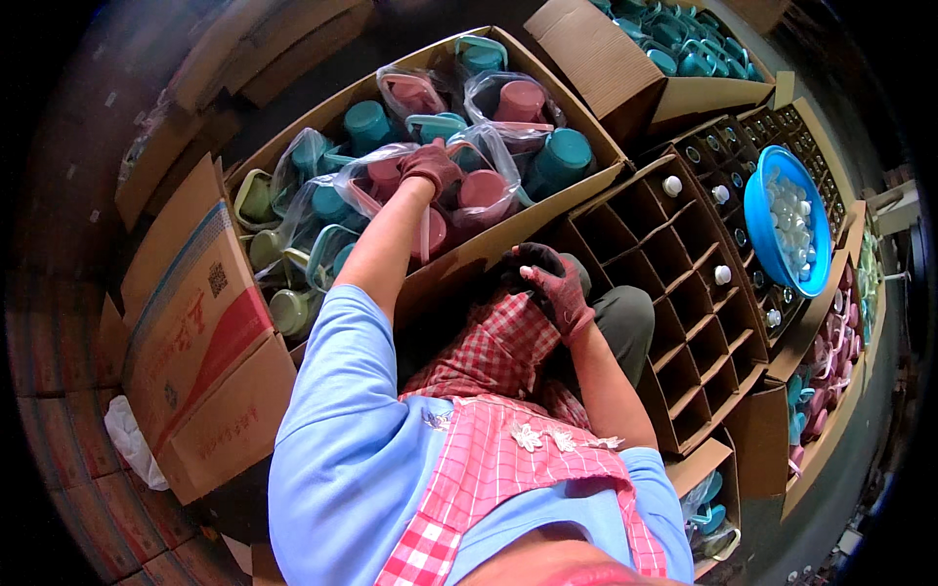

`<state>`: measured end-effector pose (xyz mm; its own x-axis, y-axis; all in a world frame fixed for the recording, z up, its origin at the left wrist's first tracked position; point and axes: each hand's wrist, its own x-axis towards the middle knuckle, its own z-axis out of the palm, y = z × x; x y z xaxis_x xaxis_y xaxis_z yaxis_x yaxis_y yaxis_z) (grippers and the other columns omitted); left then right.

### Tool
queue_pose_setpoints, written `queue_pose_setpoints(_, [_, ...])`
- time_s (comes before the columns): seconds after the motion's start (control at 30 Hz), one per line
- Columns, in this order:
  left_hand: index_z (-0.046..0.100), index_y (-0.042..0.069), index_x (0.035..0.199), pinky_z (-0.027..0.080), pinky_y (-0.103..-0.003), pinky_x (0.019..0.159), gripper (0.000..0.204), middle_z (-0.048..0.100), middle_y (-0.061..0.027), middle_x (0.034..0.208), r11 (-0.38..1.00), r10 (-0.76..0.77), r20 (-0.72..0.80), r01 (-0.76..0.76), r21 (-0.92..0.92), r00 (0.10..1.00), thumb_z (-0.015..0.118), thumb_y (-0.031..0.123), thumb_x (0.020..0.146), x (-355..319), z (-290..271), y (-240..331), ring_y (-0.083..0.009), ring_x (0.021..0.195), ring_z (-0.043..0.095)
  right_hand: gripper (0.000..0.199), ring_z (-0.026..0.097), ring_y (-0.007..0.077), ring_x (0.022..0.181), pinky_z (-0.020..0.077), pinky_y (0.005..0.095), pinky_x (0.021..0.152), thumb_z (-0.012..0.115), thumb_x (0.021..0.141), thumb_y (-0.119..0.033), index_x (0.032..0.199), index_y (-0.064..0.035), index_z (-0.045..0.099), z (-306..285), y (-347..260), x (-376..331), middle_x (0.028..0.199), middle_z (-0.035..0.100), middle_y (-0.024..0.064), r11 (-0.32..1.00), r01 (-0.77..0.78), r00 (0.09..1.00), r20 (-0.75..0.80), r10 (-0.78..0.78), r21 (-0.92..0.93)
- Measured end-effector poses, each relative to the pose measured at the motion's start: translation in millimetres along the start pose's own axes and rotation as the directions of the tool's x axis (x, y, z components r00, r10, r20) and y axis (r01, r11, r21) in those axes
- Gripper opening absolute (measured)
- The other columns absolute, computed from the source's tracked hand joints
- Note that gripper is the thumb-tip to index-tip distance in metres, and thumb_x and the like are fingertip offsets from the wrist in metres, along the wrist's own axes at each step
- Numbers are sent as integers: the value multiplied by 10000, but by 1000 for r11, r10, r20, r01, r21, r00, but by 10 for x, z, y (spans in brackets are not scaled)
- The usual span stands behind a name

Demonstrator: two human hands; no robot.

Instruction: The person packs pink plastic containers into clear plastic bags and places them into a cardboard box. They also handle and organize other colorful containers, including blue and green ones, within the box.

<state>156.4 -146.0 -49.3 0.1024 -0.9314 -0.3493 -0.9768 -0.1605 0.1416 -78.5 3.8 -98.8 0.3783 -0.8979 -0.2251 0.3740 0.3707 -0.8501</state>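
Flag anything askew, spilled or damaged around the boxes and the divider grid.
Nothing looks spilled or broken. The divider grid is mostly unfilled, with white caps in only a few cells. The bagged cups lie jumbled in the open box, where the left hand reaches.

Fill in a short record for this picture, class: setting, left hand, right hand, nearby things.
Setting: person seated among open cardboard boxes
Left hand: gloved, reaching into the big box, gripping a clear plastic bag of pink and teal cups
Right hand: gloved, resting at the lap on something dark, unclear what
Nearby things: divided box with a few white-capped items; blue bowl of white caps
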Motion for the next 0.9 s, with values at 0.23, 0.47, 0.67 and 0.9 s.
queue_pose_setpoints(0.23, [604,49,1003,473,-446,740,442,626,-223,939,974,176,-319,-213,-83,931,492,454,868,-214,93,53,-389,897,597,304,599,144,925,474,265,836,599,809,-39,1110,-4,584,12,-210,-74,1045,634,70,993,-41,998,55,35,109])
queue_pose_setpoints(0.47, [589,106,938,461,-454,698,363,621,-202,899,956,222,-379,-276,-96,898,657,358,685,-360,-140,-34,-407,851,584,318,561,121,960,426,260,873,630,790,-76,1100,-13,599,-35,-40,24,1056,627,38,1000,2,998,62,-1,-17])
queue_pose_setpoints(0.67, [685,194,844,476,-457,675,639,647,-174,881,972,156,-411,-65,228,898,345,732,777,6,362,-195,-372,827,620,366,573,143,953,433,283,877,647,768,-172,1100,-25,602,-198,172,142,1024,644,65,945,198,980,85,-182,-261])
queue_pose_setpoints(0.9, [598,136,1103,442,-429,840,396,611,-187,1054,962,10,-281,67,265,960,516,384,806,-74,214,-225,-372,995,566,255,577,117,830,462,265,795,627,749,-35,1004,-24,635,-129,87,47,940,654,41,965,257,966,11,-257,-52])
